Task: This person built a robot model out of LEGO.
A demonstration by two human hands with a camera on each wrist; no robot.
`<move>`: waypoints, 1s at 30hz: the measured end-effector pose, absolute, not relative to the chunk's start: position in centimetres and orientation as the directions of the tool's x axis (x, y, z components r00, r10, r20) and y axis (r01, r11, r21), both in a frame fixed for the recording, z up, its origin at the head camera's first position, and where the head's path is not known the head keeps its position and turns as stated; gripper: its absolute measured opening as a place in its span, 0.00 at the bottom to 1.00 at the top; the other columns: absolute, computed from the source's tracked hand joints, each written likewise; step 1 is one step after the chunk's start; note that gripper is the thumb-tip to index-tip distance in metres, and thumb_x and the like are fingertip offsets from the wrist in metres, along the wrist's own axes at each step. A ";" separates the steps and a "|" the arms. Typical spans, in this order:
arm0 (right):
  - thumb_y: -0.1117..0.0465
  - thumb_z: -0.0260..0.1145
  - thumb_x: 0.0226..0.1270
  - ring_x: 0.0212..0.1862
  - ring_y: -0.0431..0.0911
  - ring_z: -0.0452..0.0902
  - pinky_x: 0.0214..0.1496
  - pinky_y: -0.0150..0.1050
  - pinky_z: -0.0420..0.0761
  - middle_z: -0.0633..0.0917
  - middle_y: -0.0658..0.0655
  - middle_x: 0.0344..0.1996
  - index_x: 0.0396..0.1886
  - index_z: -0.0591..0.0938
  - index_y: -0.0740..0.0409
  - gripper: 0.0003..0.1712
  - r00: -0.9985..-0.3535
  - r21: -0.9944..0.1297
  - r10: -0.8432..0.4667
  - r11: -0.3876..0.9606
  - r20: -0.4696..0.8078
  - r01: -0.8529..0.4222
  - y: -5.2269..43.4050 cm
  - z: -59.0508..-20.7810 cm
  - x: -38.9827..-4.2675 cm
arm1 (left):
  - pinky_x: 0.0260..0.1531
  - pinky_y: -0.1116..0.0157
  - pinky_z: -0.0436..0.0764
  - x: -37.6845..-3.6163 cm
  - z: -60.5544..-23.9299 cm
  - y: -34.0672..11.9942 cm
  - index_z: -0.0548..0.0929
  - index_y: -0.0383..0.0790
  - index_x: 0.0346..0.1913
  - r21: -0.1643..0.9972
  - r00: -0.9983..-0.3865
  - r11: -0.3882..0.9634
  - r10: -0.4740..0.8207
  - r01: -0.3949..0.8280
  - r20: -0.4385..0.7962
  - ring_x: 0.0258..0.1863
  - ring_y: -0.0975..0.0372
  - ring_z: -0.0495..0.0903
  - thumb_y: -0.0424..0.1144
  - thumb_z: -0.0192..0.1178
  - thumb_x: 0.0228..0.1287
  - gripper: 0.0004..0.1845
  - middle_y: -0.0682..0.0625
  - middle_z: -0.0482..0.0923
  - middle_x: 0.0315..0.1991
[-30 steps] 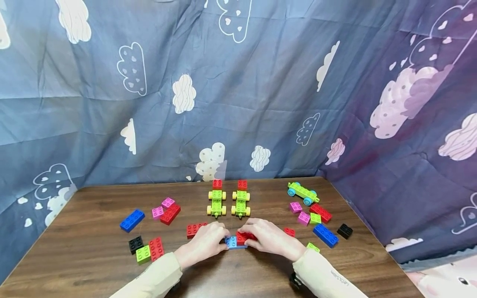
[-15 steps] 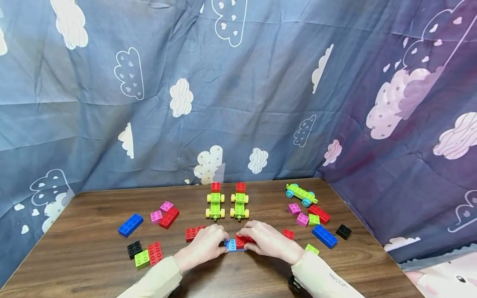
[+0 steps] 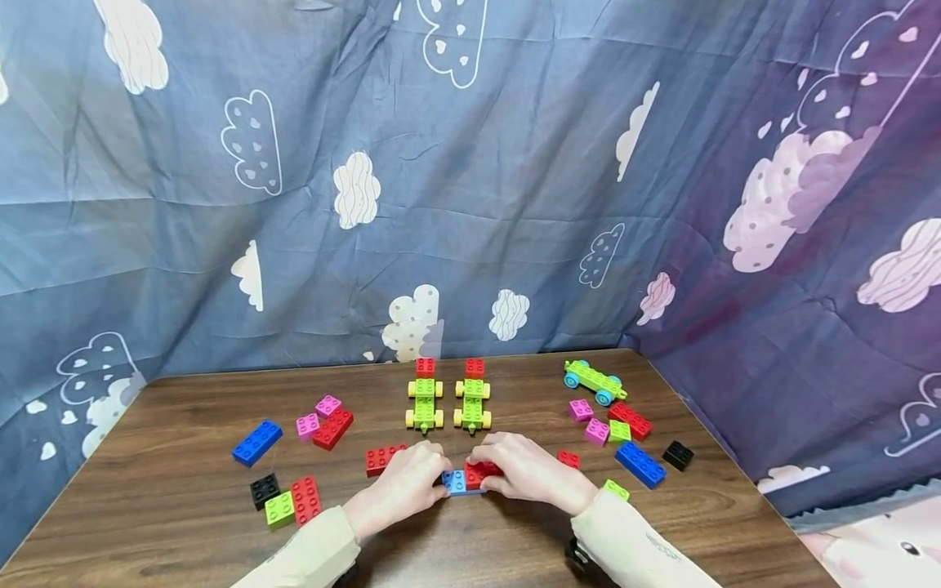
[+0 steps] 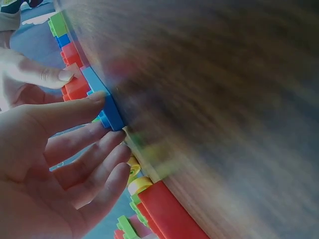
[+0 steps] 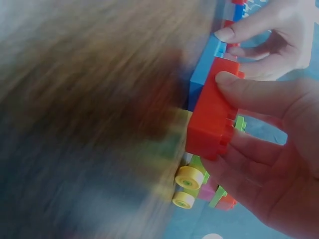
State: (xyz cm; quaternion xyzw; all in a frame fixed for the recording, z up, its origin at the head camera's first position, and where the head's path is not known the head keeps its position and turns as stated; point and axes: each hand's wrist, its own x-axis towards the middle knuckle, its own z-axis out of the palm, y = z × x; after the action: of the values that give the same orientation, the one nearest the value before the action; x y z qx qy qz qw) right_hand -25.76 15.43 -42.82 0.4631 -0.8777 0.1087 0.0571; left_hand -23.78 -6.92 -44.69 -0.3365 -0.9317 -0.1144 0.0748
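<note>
A light blue flat brick (image 3: 454, 482) lies on the table between the two hands. My left hand (image 3: 409, 482) pinches its left end; the thumb on its near side shows in the left wrist view. On the right part of the blue brick sits a red brick (image 5: 209, 112), which my right hand (image 3: 525, 469) grips between thumb and fingers. Whether the red brick is fully pressed down I cannot tell. Just beyond the hands stand two lime green wheeled bases (image 3: 425, 406) with yellow wheels, a small red brick (image 3: 425, 367) at the far end of each.
To the left lie a blue brick (image 3: 257, 443), pink bricks (image 3: 308, 425), a black brick (image 3: 265, 490) and red bricks (image 3: 305, 500). On the right are a lime base with blue wheels (image 3: 594, 381), another blue brick (image 3: 641, 465) and another black brick (image 3: 678, 455). A cloud-print curtain (image 3: 470, 204) hangs behind.
The head view shifts slightly. Both hands keep their hold on the blue and red bricks, with no clear movement.
</note>
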 end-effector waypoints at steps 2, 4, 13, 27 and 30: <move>0.59 0.74 0.59 0.36 0.37 0.78 0.40 0.30 0.80 0.85 0.48 0.36 0.43 0.85 0.54 0.12 -0.569 -0.153 -0.801 0.549 0.186 -0.822 15.4 -42.7 -25.9 | 0.24 0.70 0.74 -23.7 -44.7 -6.9 0.88 0.45 0.32 0.156 -0.761 0.748 0.610 0.645 0.220 0.29 0.65 0.75 0.41 0.74 0.54 0.06 0.55 0.78 0.27; 0.59 0.74 0.59 0.37 0.38 0.79 0.41 0.31 0.80 0.86 0.49 0.36 0.43 0.85 0.53 0.12 -0.574 -0.161 -0.800 0.552 0.174 -0.818 15.3 -42.6 -25.9 | 0.23 0.70 0.74 -23.7 -44.7 -6.9 0.88 0.45 0.31 0.150 -0.759 0.748 0.611 0.647 0.225 0.29 0.65 0.75 0.41 0.74 0.54 0.06 0.55 0.78 0.27; 0.57 0.77 0.56 0.35 0.36 0.79 0.38 0.30 0.79 0.87 0.48 0.36 0.42 0.86 0.53 0.14 -0.619 -0.171 -0.771 0.596 0.149 -0.784 15.3 -42.3 -25.8 | 0.23 0.70 0.73 -23.7 -44.8 -6.8 0.88 0.45 0.30 0.151 -0.752 0.742 0.615 0.654 0.238 0.28 0.64 0.76 0.41 0.74 0.53 0.06 0.55 0.77 0.26; 0.55 0.77 0.55 0.40 0.37 0.82 0.45 0.33 0.82 0.89 0.50 0.39 0.45 0.88 0.56 0.18 -0.658 -0.209 -0.748 0.632 0.087 -0.746 16.4 -42.1 -26.1 | 0.23 0.69 0.74 -23.4 -44.4 -6.7 0.87 0.45 0.29 0.158 -0.766 0.754 0.599 0.638 0.234 0.29 0.64 0.77 0.41 0.75 0.52 0.06 0.56 0.79 0.27; 0.56 0.77 0.56 0.42 0.39 0.83 0.47 0.34 0.83 0.89 0.51 0.40 0.46 0.88 0.56 0.18 -0.651 -0.206 -0.752 0.625 0.102 -0.753 16.7 -42.3 -26.1 | 0.23 0.69 0.74 -23.5 -44.5 -6.8 0.88 0.46 0.29 0.141 -0.765 0.758 0.600 0.637 0.235 0.29 0.64 0.76 0.41 0.76 0.52 0.07 0.56 0.79 0.26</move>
State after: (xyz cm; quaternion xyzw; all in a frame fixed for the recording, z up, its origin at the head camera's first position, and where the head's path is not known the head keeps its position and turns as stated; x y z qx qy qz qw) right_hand -26.09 16.68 -42.28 0.4175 -0.9013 0.1157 0.0029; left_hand -23.49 -6.75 -44.51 -0.3313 -0.9334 -0.1066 0.0878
